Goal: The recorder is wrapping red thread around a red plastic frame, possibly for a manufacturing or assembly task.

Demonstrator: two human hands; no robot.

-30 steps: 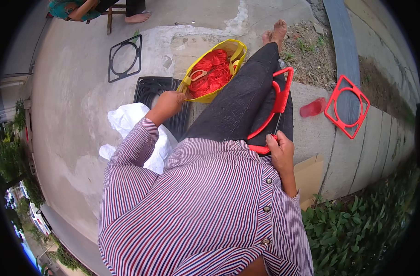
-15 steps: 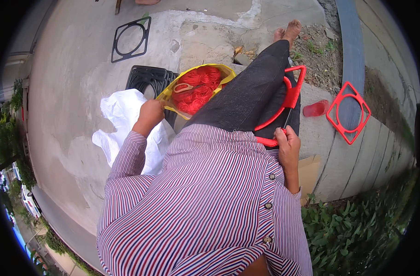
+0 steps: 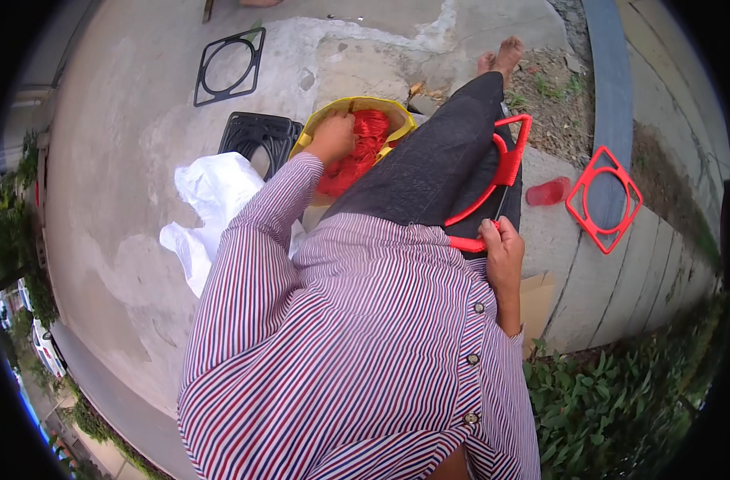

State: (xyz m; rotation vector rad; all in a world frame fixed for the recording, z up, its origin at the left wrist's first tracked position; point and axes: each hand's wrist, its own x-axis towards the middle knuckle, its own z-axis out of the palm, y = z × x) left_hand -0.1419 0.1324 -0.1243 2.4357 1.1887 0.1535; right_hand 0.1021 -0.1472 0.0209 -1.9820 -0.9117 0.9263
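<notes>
My left hand (image 3: pixel 333 138) is inside the mouth of a yellow bag (image 3: pixel 365 102), over a heap of shiny red cord (image 3: pixel 371 136). Its fingers curl downward, and whatever they grip is hidden. The beige-handled scissors seen on the cord earlier cannot be made out beneath it. Against my right thigh, my right hand (image 3: pixel 502 242) pinches one corner of a frame (image 3: pixel 509 166) wrapped largely in red cord. A thin dark stretch of that frame shows bare just above my fingers. My lap in dark trousers lies behind the frame.
Beside the bag are a stack of black square frames (image 3: pixel 253 132) and a crumpled white sack (image 3: pixel 213 192). A single black frame (image 3: pixel 229 67) lies farther off. To the right are a red-wrapped frame (image 3: pixel 605 200), a translucent red object (image 3: pixel 549 191), cardboard (image 3: pixel 538 300) and leafy plants (image 3: pixel 613 408).
My left hand has moved from the bag's near left rim up and right into the bag, covering the scissors. My right hand keeps its hold on the frame.
</notes>
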